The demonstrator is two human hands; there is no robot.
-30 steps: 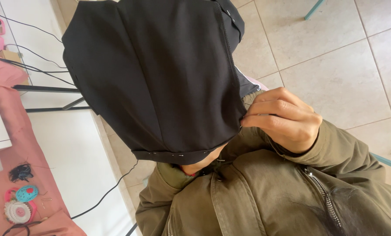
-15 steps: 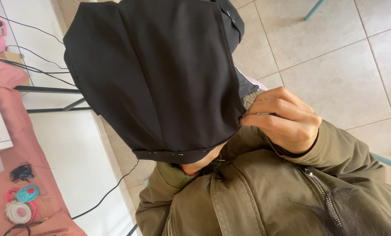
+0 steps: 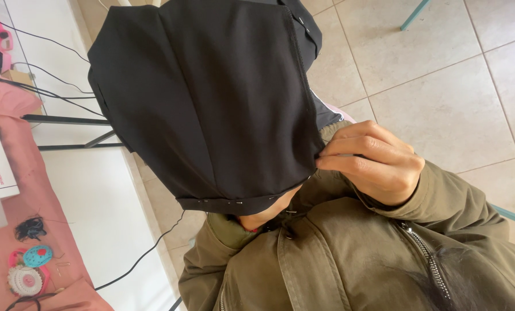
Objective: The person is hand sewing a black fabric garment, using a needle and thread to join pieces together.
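The right hand (image 3: 372, 161) pinches the lower corner of a smooth, matte black fabric panel (image 3: 211, 98) held up over an olive jacket (image 3: 338, 259). Pins stud its folded hem. The left hand is hidden underneath; its grip cannot be told. Pale floor tiles (image 3: 441, 75) lie open beyond.

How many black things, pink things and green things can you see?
Black: 2, the black fabric pinched by the right hand, and the thread tangle.
Pink: 1, the pink cloth.
Green: 1, the olive jacket.
Total: 4
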